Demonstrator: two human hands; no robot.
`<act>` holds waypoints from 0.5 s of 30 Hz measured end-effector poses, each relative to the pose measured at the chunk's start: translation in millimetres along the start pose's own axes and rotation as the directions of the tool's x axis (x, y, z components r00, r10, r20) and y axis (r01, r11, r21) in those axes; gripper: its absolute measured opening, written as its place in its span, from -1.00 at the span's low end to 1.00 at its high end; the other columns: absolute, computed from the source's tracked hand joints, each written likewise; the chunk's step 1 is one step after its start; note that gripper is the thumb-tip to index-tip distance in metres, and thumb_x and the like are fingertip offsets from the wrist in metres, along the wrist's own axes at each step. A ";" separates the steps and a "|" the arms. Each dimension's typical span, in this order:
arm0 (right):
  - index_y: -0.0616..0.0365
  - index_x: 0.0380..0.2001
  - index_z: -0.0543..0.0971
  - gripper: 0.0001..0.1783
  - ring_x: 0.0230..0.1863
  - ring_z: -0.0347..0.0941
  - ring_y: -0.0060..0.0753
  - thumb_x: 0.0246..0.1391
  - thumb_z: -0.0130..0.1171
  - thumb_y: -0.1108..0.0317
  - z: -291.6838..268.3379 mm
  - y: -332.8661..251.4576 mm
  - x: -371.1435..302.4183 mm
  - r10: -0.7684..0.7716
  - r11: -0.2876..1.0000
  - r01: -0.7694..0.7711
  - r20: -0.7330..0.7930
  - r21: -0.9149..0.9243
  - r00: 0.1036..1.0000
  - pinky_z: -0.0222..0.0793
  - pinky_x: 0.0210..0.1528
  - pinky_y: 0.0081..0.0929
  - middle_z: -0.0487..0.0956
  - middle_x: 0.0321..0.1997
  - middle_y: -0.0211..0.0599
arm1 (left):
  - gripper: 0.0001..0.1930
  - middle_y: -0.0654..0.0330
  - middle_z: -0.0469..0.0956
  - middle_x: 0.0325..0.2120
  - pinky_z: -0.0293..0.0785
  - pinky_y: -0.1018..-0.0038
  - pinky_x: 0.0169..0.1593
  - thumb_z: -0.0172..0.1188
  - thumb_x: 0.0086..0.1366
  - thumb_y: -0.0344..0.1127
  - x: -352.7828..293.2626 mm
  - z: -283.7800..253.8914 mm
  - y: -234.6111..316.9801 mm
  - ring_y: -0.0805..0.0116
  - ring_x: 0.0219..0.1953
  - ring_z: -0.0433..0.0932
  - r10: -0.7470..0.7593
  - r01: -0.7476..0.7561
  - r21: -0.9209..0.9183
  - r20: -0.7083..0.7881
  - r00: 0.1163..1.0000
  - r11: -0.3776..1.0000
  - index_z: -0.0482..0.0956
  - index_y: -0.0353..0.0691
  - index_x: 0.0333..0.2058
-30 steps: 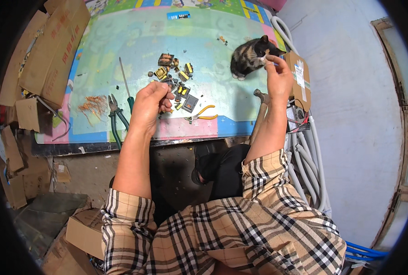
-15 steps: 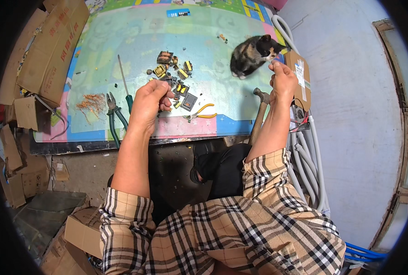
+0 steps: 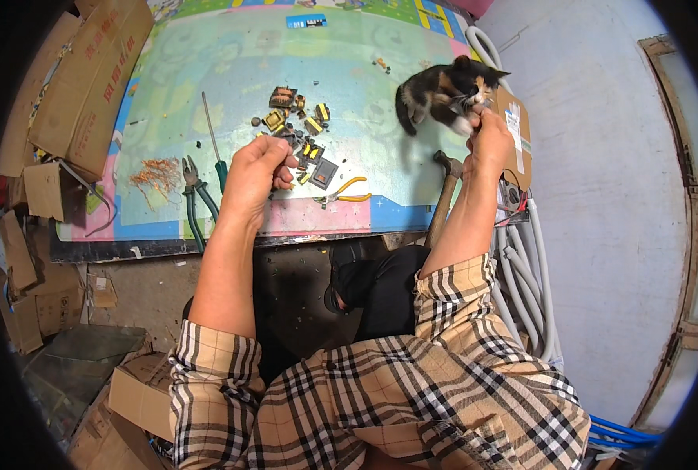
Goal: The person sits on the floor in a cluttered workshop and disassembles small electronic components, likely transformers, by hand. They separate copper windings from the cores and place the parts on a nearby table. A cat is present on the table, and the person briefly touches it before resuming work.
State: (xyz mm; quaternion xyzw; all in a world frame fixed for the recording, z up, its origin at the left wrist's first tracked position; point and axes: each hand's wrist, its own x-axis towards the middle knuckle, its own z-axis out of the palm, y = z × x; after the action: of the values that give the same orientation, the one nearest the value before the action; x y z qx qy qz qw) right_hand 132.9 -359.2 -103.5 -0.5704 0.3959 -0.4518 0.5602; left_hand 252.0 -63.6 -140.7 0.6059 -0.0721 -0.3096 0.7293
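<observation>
My left hand (image 3: 256, 171) hovers over the pastel mat (image 3: 231, 70), its fingers curled around a small dark part at the fingertips. Just beyond it lies a scatter of small yellow-and-black transformer parts (image 3: 302, 129). My right hand (image 3: 490, 139) is raised at the mat's right edge, fingers closed together and touching the muzzle of a black, white and orange kitten (image 3: 431, 92). The kitten sits on the mat and faces that hand, with a white paw lifted toward it.
A green-handled screwdriver (image 3: 212, 149), dark pliers (image 3: 193, 196), yellow-handled cutters (image 3: 347, 192) and a copper wire tangle (image 3: 157, 172) lie near the front edge. A hammer (image 3: 444, 196) leans at the right. Cardboard boxes (image 3: 82, 70) line the left, grey hoses (image 3: 521, 266) the right.
The kitten has shifted right toward the table's edge, and my right hand has followed it to its face. My left hand has stayed over the parts.
</observation>
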 end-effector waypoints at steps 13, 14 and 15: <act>0.30 -0.35 0.57 -0.84 -0.73 0.23 -0.67 0.09 0.02 0.47 -3.1 5.1 4.6 -0.032 0.992 0.037 -0.041 0.125 0.999 0.08 -0.70 -0.71 0.47 -0.61 -0.38 | -0.82 0.30 0.50 -0.52 0.35 0.62 -0.44 0.06 0.35 -0.24 -0.9 2.0 1.2 0.60 -0.57 0.40 0.004 -0.004 0.042 0.003 1.000 0.999 0.48 -0.20 -0.40; 0.31 -0.37 0.57 -0.85 -0.72 0.24 -0.67 0.09 0.04 0.47 -3.9 6.5 5.1 -0.043 0.993 0.047 -0.035 0.108 0.998 0.10 -0.68 -0.70 0.48 -0.61 -0.38 | -0.81 0.30 0.50 -0.52 0.35 0.62 -0.44 0.06 0.35 -0.24 -0.9 2.1 1.1 0.60 -0.57 0.40 0.004 -0.004 0.041 0.002 1.000 0.999 0.48 -0.20 -0.40; 0.32 -0.38 0.57 -0.85 -0.71 0.26 -0.66 0.09 0.06 0.46 -4.6 8.1 5.5 -0.055 0.994 0.057 -0.030 0.092 0.998 0.13 -0.67 -0.70 0.49 -0.60 -0.37 | -0.81 0.30 0.50 -0.52 0.35 0.62 -0.44 0.06 0.35 -0.24 -0.8 2.0 0.8 0.60 -0.56 0.40 0.005 -0.005 0.040 0.001 1.000 0.999 0.48 -0.19 -0.40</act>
State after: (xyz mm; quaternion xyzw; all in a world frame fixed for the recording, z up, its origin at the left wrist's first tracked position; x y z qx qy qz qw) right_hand 130.5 -366.2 -111.4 -0.5486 0.3659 -0.4928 0.5677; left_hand 250.7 -64.7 -139.3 0.6199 -0.0799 -0.3067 0.7178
